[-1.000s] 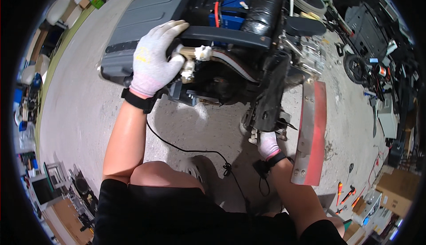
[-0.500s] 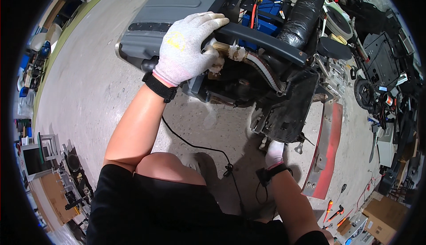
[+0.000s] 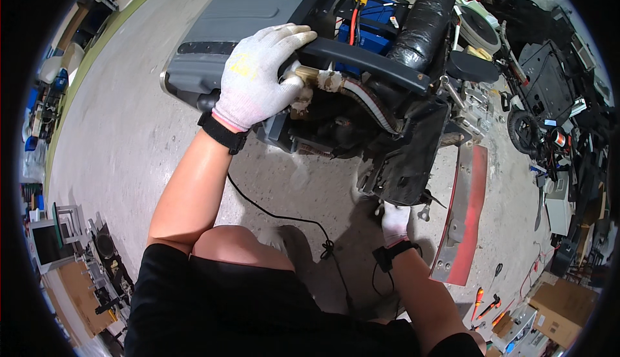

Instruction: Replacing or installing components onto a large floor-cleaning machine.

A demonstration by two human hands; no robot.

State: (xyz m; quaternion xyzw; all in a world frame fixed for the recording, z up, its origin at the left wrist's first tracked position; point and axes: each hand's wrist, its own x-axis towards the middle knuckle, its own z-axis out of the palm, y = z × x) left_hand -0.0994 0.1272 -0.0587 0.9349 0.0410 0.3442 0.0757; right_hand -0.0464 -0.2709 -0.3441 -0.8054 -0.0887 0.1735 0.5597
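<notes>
— One machine (image 3: pixel 303 66) on the concrete floor (image 3: pixel 116 131), tipped, grey cover uppermost, black underside facing the person. How does it handle?

— Heavy and stiff, I judge; metal frame, hard plastic shell. Best held by the black bar (image 3: pixel 368 60) or the cover's edge, not by the ribbed hose (image 3: pixel 368 108) or the wiring, which look soft and easy to pull loose.

— Left hand?

— Left hand (image 3: pixel 258 79), white glove, laid on the machine's top edge where cover meets bar; fingers together, curled over the edge, thumb by the brass fitting (image 3: pixel 310 76).

— Right hand?

— Right hand (image 3: pixel 394 218), gloved, low under the black lower housing (image 3: pixel 407 163). Fingertips hidden behind it; whether it grips anything, I cannot tell.

— Surroundings?

— Blue battery block (image 3: pixel 371 24) behind the bar; red panel (image 3: pixel 465 215) just beside the right hand; black cable (image 3: pixel 284 218) across the floor; screwdrivers (image 3: pixel 484 302), well apart.
</notes>
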